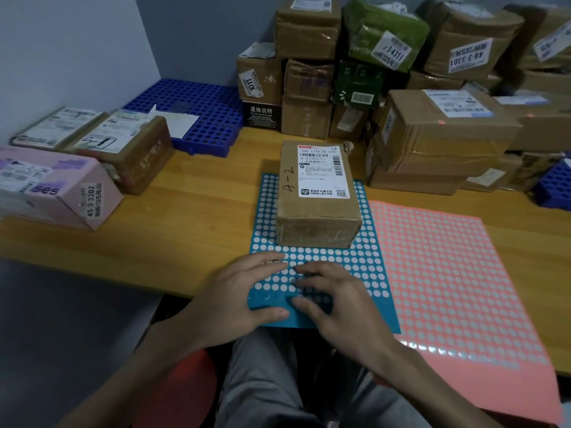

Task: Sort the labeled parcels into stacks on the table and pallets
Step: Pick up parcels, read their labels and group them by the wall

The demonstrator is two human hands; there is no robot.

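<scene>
A wooden table (185, 230) stands against a grey wall (77, 41), with a taped brown parcel (318, 193) marked "4-2" lying near its middle on a blue sheet of white dot stickers (364, 273). Nearer the person than the parcel, both hands are on that sheet at the table's front edge. The left hand (244, 291) lies flat with fingers spread, thumb along the sheet's near border. The right hand (336, 304) sits just beside it, fingers bent and tips down on the dots; whether it pinches a sticker cannot be told. Neither hand touches the parcel. A pink sticker sheet (448, 273) lies right of the parcel, overhanging the table edge. Behind and to the right of the parcel rises a pile of parcels (432, 118). Left of it, across bare wood, sit a pink box (61, 193) and, farther back, a blue pallet (197, 109).
</scene>
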